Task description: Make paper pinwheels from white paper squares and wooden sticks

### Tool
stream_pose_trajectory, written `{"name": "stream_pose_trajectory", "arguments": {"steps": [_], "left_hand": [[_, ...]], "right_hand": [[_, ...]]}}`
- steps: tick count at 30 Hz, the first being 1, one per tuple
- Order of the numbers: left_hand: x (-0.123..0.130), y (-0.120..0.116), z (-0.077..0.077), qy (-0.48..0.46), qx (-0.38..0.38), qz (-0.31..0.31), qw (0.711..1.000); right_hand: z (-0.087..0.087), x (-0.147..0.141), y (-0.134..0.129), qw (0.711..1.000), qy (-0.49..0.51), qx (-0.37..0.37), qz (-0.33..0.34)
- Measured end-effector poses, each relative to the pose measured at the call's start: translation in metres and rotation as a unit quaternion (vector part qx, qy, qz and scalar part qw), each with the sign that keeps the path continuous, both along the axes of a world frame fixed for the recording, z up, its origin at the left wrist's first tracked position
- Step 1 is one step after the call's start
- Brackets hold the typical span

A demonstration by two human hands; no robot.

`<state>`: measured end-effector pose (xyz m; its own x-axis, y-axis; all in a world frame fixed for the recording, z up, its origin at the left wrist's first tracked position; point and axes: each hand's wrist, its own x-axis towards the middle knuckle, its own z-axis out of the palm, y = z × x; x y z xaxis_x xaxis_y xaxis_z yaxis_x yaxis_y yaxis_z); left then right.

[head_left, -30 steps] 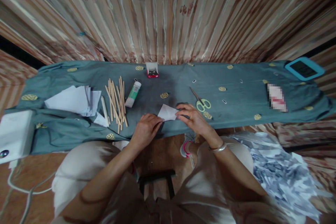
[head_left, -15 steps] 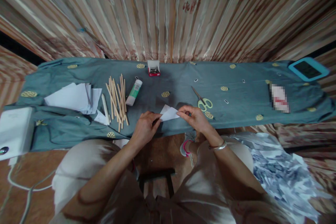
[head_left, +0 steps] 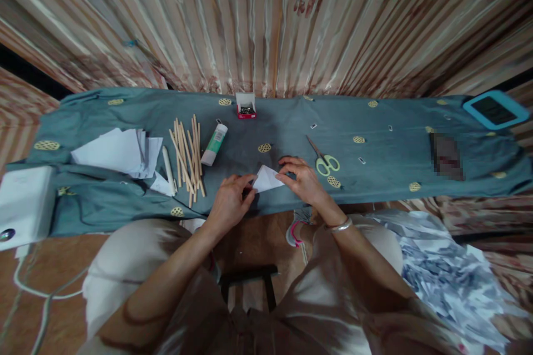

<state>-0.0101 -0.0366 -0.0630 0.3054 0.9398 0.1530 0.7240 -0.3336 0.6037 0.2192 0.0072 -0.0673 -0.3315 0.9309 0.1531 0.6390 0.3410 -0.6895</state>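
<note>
Between my two hands is a small white piece of paper [head_left: 266,179], folded into a roughly triangular shape, just above the front part of the cloth-covered table. My left hand [head_left: 231,199] pinches its left corner between thumb and fingers. At the right corner my right hand [head_left: 303,180], with a bracelet on the wrist, grips the paper between thumb and forefinger. Green-handled scissors [head_left: 323,160] lie just right of my right hand. A glue stick [head_left: 215,145] rests beyond my left hand, beside a bundle of thin wooden sticks [head_left: 187,158].
Stacked white paper sheets [head_left: 110,152] and a white pen-like stick [head_left: 168,169] lie on the left. A small open box of metal pieces [head_left: 246,107] stands at the back. A white device [head_left: 25,205] sits far left, a blue-framed tablet [head_left: 495,109] far right. Paper scraps [head_left: 441,272] fill the lower right.
The paper's loose flap has been folded over, making one more compact triangle. My right hand has shifted slightly left and raised its fingers; my left hand keeps its hold.
</note>
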Motion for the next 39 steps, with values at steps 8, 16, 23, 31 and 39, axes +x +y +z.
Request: {"name": "stream_pose_trajectory", "arguments": {"steps": [8, 16, 23, 31, 39], "left_hand": [[-0.001, 0.000, -0.001, 0.009, 0.019, 0.001, 1.000], [0.000, 0.000, 0.001, 0.020, 0.026, 0.004, 0.999], [0.000, 0.001, 0.001, 0.024, 0.014, 0.006, 1.000], [-0.002, 0.001, 0.005, 0.096, 0.078, -0.008, 0.992], [0.029, -0.022, -0.009, 0.164, 0.169, -0.145, 0.961]], "right_hand": [[-0.003, -0.003, 0.001, 1.000, -0.004, 0.020, -0.015], [-0.006, -0.009, -0.001, 0.998, -0.020, 0.046, -0.036], [-0.008, -0.011, -0.005, 0.997, -0.021, 0.048, -0.049], [-0.009, -0.012, -0.005, 0.997, -0.025, 0.048, -0.052], [-0.008, -0.014, -0.006, 0.995, -0.041, 0.070, -0.051]]}}
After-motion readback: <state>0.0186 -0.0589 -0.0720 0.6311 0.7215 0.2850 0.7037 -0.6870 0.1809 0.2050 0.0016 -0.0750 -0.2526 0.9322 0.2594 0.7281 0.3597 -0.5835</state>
